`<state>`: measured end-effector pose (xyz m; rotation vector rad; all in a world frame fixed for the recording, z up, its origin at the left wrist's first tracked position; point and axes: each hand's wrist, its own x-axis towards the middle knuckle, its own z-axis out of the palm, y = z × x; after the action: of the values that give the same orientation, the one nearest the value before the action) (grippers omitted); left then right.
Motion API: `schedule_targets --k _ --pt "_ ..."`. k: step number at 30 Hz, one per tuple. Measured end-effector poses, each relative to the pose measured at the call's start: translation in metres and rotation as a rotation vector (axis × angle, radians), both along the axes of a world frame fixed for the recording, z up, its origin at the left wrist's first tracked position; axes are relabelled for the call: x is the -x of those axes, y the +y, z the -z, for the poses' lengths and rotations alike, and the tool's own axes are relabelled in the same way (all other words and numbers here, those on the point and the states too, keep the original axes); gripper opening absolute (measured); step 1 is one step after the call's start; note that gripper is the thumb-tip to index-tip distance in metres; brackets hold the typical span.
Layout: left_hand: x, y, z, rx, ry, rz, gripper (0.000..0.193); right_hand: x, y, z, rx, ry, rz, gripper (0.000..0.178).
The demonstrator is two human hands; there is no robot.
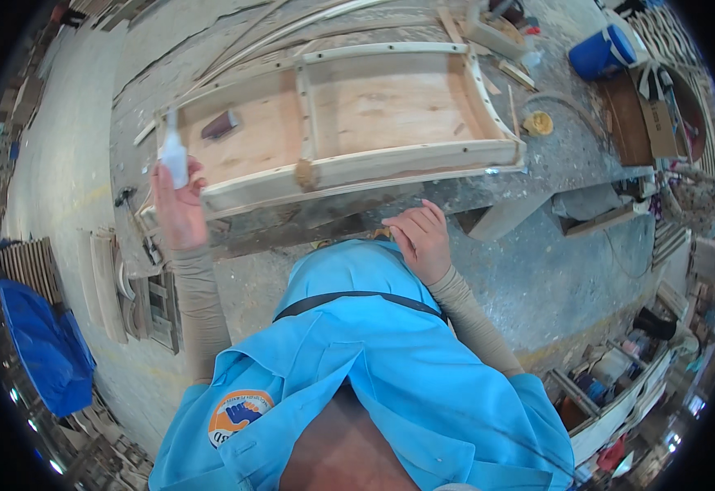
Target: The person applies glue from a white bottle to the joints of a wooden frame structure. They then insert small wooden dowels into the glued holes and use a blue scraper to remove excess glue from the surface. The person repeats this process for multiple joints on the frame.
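My left hand (179, 204) is closed around a white squeeze bottle (174, 160), its narrow nozzle pointing up and slightly blurred. It is held by the left end of a curved wooden frame (398, 158) with a thin plywood panel (382, 102) inside. A crossbar (302, 110) splits the frame into two bays. In the left bay lies a dark brown piece (220, 124), perhaps folded sandpaper. My right hand (423, 239) hovers before my waist, near the bench's front edge, fingers loosely bent and apart, with nothing visible in it.
The frame rests on a worn grey workbench (488, 192). Wood strips (267, 37) lie behind it. To the right are a yellow tub (537, 123), a blue jug (601, 53) and a cardboard box (658, 123). A hammer (126, 196) sits at the left edge; curved wooden parts (102, 282) stand below.
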<state>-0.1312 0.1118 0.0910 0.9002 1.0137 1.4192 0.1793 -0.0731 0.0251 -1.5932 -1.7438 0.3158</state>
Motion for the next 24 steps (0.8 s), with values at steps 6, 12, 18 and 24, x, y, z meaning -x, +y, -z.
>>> schedule_targets --k 6,12,18,24 --pt "0.164 0.017 0.012 -0.183 0.324 -0.46 0.025 0.049 0.013 -0.011 0.021 -0.036 -0.028 0.013" --pt "0.27 0.015 0.037 -0.03 0.601 -0.61 0.052 0.097 0.023 -0.016 0.077 -0.09 -0.046 0.015" --pt "0.338 0.029 0.105 0.011 0.639 -0.45 0.064 0.132 0.025 -0.016 0.191 -0.148 -0.013 0.035" --pt "0.341 0.04 0.141 0.041 0.695 -0.382 0.066 0.153 0.028 -0.017 0.243 -0.166 0.068 0.061"
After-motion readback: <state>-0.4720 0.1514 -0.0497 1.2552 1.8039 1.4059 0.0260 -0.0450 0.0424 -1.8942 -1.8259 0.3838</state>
